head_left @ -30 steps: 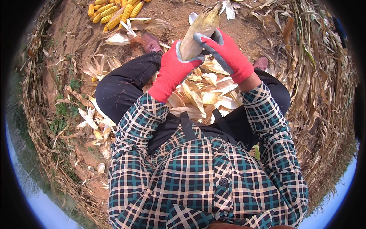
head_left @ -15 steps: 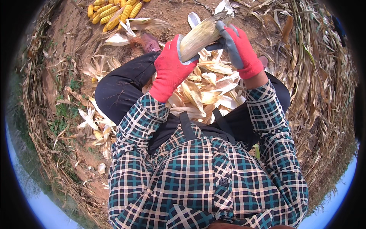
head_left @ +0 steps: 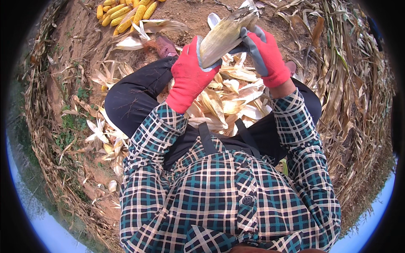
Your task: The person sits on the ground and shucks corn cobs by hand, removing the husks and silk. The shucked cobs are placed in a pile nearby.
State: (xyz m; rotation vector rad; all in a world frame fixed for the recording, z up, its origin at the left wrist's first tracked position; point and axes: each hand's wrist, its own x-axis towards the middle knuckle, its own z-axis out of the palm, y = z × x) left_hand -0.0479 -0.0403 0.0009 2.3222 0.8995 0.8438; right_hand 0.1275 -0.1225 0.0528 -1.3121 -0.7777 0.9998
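Note:
An ear of corn [head_left: 224, 39] in its pale dry husk is held up between both hands, tilted with its ragged tip to the upper right. My left hand [head_left: 195, 72], in a red glove with a grey palm, is wrapped round the lower, thicker end. Near the frayed tip, my right hand [head_left: 263, 54], in a matching glove, grips the husk with thumb and fingers. The kernels are hidden by the husk. Below the ear, a heap of loose corn husks [head_left: 230, 99] lies between my bent legs.
At the upper left sits a pile of husked yellow corn cobs [head_left: 126, 14]. Dry corn stalks [head_left: 352, 88] lie thick along the right side, with more stalks [head_left: 42, 122] at the far left. Scattered husks [head_left: 98, 130] rest on the brown soil left of my knee.
The husk near the tip looks wider and more spread, its end reaching slightly higher. My right hand has shifted a little at the tip; the left keeps hold of the thick end.

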